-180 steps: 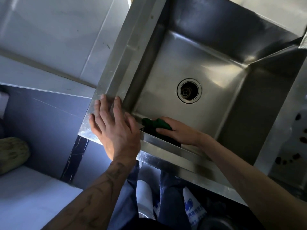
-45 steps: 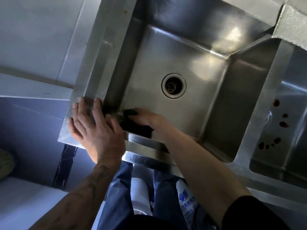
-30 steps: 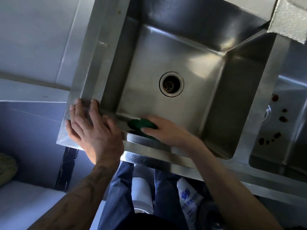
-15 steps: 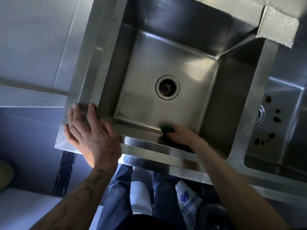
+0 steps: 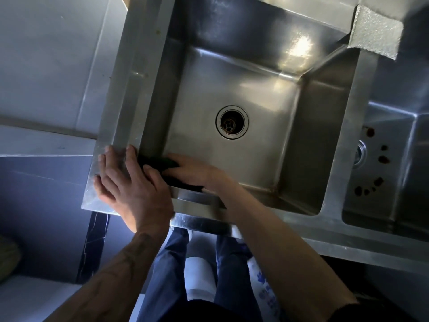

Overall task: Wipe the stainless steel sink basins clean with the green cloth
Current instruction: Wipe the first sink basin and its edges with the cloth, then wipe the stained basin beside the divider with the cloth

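green cloth [image 5: 162, 162] is swept back to 7 o'clock corner of basin [image 5: 267, 159] | pressed flat under right grip [image 5: 192, 170] | left grip [image 5: 130, 182] spread on rim [image 5: 120, 112] | stained 3 o'clock basin [image 5: 392, 140] judged untouched

Silver-grey sink basin [image 5: 262, 145], dark green, near-black cloth [image 5: 157, 161], reddish-brown spots [image 5: 383, 159] in the neighbouring basin [image 5: 399, 126], speckled grey block [image 5: 376, 33], navy blue trousers [image 5: 167, 275], dark tattoo lines [image 5: 137, 249] on left forearm [image 5: 111, 282].

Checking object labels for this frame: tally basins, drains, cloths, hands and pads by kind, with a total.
Basins: 2
Drains: 2
Cloths: 1
Hands: 2, left hand, right hand
Grey pads: 1
Total: 8
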Available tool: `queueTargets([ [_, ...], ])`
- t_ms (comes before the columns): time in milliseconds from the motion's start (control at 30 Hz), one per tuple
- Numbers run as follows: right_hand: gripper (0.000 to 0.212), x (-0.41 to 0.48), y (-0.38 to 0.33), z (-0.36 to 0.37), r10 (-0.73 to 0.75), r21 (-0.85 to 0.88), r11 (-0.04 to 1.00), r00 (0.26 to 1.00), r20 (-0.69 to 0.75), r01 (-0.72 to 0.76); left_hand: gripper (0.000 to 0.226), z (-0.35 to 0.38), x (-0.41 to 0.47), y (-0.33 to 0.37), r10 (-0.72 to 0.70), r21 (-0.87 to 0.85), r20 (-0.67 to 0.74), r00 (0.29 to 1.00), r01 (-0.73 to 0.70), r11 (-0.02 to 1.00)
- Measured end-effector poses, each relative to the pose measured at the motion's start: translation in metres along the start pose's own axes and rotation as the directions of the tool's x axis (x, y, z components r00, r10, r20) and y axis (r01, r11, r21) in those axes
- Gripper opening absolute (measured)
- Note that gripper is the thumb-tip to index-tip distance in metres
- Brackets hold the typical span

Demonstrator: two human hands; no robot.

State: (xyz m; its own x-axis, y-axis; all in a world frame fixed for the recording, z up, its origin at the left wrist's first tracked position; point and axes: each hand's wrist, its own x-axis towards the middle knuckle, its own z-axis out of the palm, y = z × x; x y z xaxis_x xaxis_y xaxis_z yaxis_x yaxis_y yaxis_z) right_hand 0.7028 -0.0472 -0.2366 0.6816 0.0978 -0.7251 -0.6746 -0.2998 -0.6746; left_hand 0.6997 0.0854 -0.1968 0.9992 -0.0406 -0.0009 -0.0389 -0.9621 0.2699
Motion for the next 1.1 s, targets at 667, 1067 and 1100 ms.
queueTargets([
  [667, 0.046, -0.126, 0.085, -0.053, 0.286, 0.516, 0.836, 0.654, -0.7, 0.187, 0.024, -0.007, -0.082, 0.154, 0.264, -0.618, 0.621, 0.738, 0.255, 0.744],
  [1067, 0.022, -0.212, 0.133, -0.102, 0.158, 0.299, 0.912, 0.431, -0.888, 0.281, 0.044, 0.083, -0.075, 0.206, 0.095, -0.331, 0.839, 0.536, 0.364, 0.871],
  [1100, 0.02, -0.217, 0.141, -0.11, 0.121, 0.203, 0.946, 0.308, -0.944, 0.252, 0.046, 0.087, -0.075, 0.209, 0.102, -0.295, 0.847, 0.522, 0.301, 0.907],
])
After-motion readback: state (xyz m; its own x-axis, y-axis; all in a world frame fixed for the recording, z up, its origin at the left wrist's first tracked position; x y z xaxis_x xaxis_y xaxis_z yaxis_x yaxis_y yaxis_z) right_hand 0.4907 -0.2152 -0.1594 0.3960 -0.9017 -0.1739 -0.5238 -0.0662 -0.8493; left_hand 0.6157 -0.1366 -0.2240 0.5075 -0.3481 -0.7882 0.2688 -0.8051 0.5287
